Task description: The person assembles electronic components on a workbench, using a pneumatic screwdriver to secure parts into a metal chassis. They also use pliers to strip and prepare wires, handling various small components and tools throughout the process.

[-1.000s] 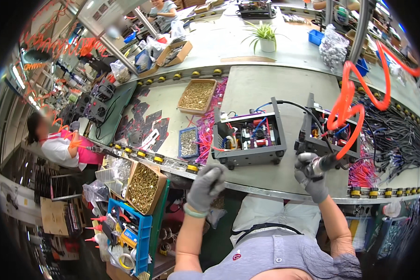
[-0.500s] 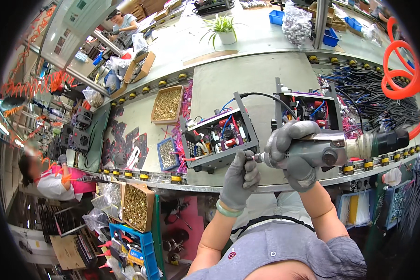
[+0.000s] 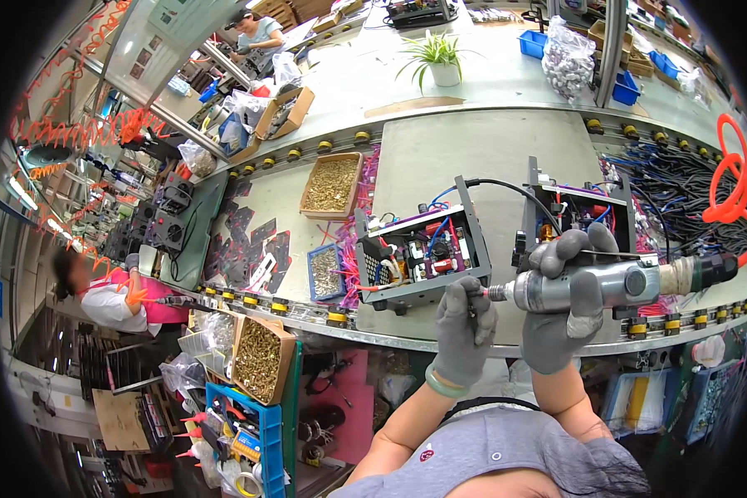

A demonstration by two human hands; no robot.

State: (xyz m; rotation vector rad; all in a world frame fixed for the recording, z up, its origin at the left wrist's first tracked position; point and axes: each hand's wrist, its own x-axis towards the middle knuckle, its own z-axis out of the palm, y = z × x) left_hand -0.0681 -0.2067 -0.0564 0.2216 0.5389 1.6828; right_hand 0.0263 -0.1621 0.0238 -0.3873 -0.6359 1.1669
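Note:
My right hand [image 3: 563,332], in a grey glove, grips a grey pneumatic screwdriver [image 3: 614,287] lying level, its bit pointing left. My left hand [image 3: 463,336], also gloved, is closed in a pinch right by the bit's tip; whatever small thing is between its fingertips is hidden. Just beyond the left hand stands an open dark metal housing [image 3: 423,249] with circuit parts and red and blue wires. A second such housing [image 3: 585,212] stands behind the screwdriver, partly covered by my right hand. A black cable [image 3: 515,188] runs between the two.
A box of brass-coloured screws [image 3: 332,187] and a blue tray of small silver parts [image 3: 326,272] lie left of the housings. Black cables [image 3: 681,187] are heaped at right, near a red coiled hose [image 3: 732,170]. Another person [image 3: 112,299] works at far left.
The whole scene has shifted rightward in the picture. The screwdriver has turned in my right hand, whose fingers have loosened and moved along its top. My left hand stays pinched near the bit.

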